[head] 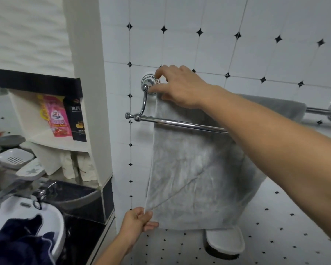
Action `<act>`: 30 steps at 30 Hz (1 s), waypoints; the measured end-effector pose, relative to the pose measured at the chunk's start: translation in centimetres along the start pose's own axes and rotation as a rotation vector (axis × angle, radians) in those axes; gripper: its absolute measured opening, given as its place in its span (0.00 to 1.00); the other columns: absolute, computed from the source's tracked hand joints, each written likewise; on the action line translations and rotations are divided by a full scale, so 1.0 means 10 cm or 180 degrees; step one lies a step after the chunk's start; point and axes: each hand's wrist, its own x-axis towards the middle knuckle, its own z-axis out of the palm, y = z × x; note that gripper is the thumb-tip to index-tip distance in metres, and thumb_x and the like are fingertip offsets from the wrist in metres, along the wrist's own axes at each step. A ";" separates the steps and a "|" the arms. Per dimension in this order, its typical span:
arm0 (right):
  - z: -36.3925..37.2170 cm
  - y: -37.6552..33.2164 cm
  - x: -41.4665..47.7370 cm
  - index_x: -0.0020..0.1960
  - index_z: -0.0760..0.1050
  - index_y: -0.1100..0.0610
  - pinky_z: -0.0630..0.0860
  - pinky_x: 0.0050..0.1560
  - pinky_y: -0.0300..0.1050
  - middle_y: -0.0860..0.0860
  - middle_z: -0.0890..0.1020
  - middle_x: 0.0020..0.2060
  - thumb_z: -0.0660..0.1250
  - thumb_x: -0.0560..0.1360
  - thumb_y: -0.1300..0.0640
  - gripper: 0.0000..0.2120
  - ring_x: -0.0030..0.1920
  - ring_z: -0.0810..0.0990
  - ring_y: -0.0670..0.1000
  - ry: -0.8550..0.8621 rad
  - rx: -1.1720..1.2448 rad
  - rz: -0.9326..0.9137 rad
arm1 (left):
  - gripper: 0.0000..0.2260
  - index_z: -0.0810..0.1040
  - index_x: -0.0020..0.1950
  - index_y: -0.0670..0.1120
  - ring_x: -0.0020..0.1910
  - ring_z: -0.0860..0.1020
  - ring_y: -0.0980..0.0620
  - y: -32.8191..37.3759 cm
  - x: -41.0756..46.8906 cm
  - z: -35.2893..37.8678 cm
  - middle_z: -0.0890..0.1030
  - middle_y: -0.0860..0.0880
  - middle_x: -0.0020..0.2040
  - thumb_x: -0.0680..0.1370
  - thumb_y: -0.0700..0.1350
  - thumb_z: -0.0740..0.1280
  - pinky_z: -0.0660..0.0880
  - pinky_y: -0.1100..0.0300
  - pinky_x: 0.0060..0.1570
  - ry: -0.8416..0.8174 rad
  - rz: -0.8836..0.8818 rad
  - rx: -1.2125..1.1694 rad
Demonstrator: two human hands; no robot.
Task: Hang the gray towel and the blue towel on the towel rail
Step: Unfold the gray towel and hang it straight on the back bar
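Note:
The gray towel [195,169] hangs flat against the tiled wall, behind the front bar of the chrome towel rail [180,123]; its far side lies over the back bar on the right. My right hand [178,87] pinches the towel's top left corner beside the rail's wall mount [149,82]. My left hand [138,220] grips the towel's bottom left corner and holds it taut. The dark blue towel [21,243] lies bunched in the white sink [54,222] at the bottom left.
A faucet [6,192] and soap dishes [13,159] stand by the sink. A wall niche [65,119] holds pink and black pouches. A white-lidded bin [225,243] sits on the floor below the towel.

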 end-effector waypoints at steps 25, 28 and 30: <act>-0.04 0.13 0.05 0.61 0.75 0.52 0.71 0.51 0.45 0.51 0.80 0.54 0.69 0.73 0.42 0.22 0.52 0.76 0.52 -0.0563 0.1846 0.1478 | 0.05 0.75 0.46 0.36 0.43 0.85 0.41 0.08 -0.03 -0.09 0.84 0.36 0.37 0.80 0.37 0.65 0.82 0.59 0.41 0.0067 0.0148 -0.0028; 0.02 0.21 -0.05 0.52 0.82 0.55 0.70 0.44 0.40 0.52 0.83 0.49 0.72 0.72 0.46 0.15 0.47 0.77 0.48 -0.0364 0.2222 0.1646 | 0.05 0.75 0.47 0.35 0.43 0.85 0.41 0.09 0.00 -0.10 0.84 0.35 0.38 0.80 0.37 0.65 0.82 0.59 0.40 0.0120 0.0127 -0.0003; 0.06 0.19 -0.02 0.50 0.84 0.59 0.73 0.46 0.43 0.53 0.84 0.44 0.71 0.73 0.48 0.14 0.44 0.77 0.47 -0.0076 0.2389 0.1889 | 0.05 0.75 0.47 0.35 0.43 0.85 0.41 0.10 0.01 -0.09 0.84 0.36 0.37 0.79 0.38 0.66 0.82 0.59 0.40 0.0138 0.0123 -0.0002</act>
